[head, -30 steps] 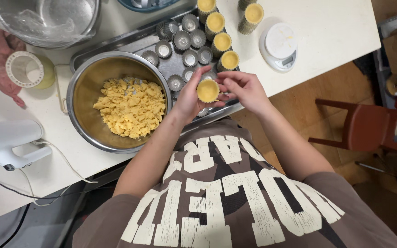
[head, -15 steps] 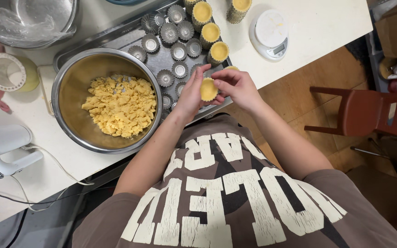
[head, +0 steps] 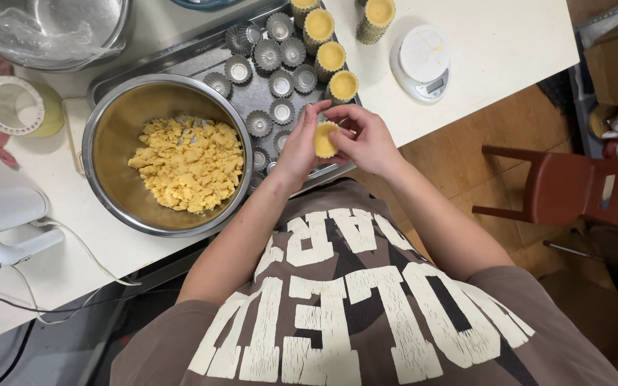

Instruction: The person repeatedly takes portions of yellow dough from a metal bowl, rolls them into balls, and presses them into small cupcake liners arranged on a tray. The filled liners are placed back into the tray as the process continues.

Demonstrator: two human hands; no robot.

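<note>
Your hands have turned the dough-lined tart mould (head: 325,139): your right hand (head: 368,139) now covers more of it, while your left hand (head: 300,146) cups it from the left.

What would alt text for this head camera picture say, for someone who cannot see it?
Seen from above, a person's left hand and right hand together hold a small tart tin lined with yellow dough. It is held over a baking tray of empty and filled tins, beside a steel bowl of crumbly dough.

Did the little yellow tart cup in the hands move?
Yes, a little. Both hands, left hand and right hand, hold the tart cup, which now sits nearer the tray's near edge, slightly farther from the bowl.
</note>
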